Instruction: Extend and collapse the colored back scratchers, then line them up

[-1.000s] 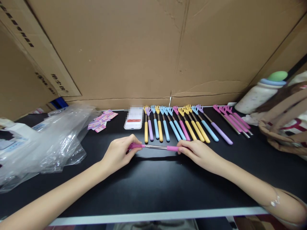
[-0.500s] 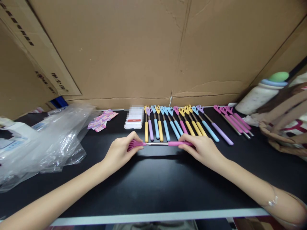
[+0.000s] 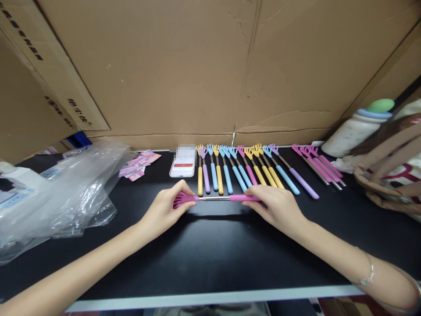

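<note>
Head view: pink claw-headed scratcher [image 3: 217, 198], steel shaft.

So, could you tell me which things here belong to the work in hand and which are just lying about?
In hand: the extended pink back scratcher, left hand at its claw, right hand on its handle; the row of coloured back scratchers; the pink group beside it.
Lying about: phone, plastic bags, pink paper slips, bottle, bag.

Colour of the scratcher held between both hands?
The scratcher is pink, silver metal in the middle; head view.
</note>
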### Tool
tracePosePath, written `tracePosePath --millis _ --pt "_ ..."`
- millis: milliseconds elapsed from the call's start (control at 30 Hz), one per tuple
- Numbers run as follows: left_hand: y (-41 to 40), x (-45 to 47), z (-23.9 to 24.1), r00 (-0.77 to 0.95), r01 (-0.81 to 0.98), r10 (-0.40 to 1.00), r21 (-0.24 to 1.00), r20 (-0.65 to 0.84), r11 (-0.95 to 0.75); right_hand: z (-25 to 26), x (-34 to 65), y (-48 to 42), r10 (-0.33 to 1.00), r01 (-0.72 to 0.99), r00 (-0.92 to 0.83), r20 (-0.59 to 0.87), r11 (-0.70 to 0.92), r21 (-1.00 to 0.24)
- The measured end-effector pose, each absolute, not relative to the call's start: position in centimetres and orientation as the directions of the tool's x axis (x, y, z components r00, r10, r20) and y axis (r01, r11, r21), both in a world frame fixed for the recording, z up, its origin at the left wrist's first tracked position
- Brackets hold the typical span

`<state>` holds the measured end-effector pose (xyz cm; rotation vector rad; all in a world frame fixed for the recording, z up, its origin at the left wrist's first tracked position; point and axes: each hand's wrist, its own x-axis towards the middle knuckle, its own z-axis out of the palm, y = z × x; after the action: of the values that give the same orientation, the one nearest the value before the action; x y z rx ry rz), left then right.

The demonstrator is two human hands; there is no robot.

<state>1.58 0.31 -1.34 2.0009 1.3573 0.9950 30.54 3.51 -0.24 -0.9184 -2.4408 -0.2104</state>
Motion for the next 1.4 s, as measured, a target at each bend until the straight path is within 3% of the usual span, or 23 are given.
tracePosePath --millis 267,567,833,1100,1400 --pt "-0.1 1.8 -0.8 0.187 0.577 0.932 0.733 0.31 -0.36 -0.1 30.1 3.1 0.535 0.656 -0.593 0.602 0.754 -0.023" --pt "-0.5 1.9 -0.9 0.16 0.685 0.924 0.635 0.347 -0.358 0.1 29.7 2.8 0.7 0.719 -0.525 0.484 0.669 -0.187" --pt "-0.6 2.0 -0.7 0.179 0.719 0.894 0.566 0.41 -0.403 0.4 29.4 2.8 0.762 0.73 -0.502 0.41 0.627 -0.271" --pt "-0.7 2.0 -0.3 0.226 0.741 0.888 0.521 0.401 -0.423 0.7 29.8 3.0 0.754 0.723 -0.517 0.405 0.638 -0.265" --pt "-0.4 1.1 -0.2 0.318 0.844 0.851 0.285 0.418 -0.455 1.1 30.5 3.2 0.687 0.689 -0.606 0.402 0.705 -0.167"
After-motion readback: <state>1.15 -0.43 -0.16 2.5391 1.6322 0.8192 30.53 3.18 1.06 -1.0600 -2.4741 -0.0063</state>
